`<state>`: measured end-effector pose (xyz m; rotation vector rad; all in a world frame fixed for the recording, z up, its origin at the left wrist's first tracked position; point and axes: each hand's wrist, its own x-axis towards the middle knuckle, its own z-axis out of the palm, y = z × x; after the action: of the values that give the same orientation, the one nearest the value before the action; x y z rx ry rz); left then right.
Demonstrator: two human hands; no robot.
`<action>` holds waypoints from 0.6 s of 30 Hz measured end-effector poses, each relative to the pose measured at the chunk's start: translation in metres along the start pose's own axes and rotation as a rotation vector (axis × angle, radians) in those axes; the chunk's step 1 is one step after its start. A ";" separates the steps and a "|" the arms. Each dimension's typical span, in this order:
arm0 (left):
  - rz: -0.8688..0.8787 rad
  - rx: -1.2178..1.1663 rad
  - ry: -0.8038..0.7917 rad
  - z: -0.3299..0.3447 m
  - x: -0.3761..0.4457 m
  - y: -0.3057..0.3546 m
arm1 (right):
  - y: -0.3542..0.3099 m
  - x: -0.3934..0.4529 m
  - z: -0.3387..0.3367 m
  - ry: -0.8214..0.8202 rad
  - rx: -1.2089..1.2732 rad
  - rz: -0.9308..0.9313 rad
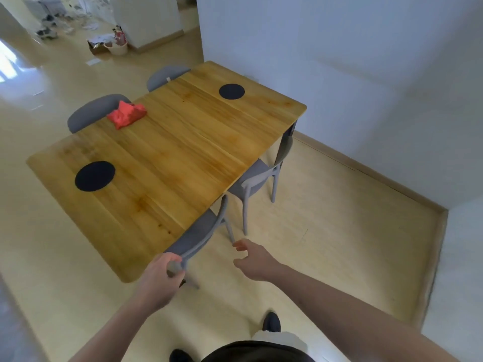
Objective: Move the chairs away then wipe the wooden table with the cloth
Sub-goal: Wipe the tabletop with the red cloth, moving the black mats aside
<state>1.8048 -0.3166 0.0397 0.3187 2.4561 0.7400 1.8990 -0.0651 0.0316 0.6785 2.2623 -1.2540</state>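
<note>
Chair (194,237) back gripped in my left hand (159,276), my right hand (254,261) hovers loose-fingered beside it, cloth (127,114) on the table (167,150).

Four grey chairs (201,236) are tucked against the wooden table (167,152), two along each long side. A crumpled red cloth (127,114) is laid near its far-left edge.

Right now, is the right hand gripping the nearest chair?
No: the right hand hangs open beside the nearest chair, while the left hand grips its backrest.
</note>
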 end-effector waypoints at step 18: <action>0.072 0.066 -0.040 -0.174 0.040 -0.135 | -0.155 0.029 0.134 0.079 0.027 0.055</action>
<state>1.6648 -0.4889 0.0666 0.4451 2.4454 0.6766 1.8017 -0.2469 0.0486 0.8081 2.2778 -1.2537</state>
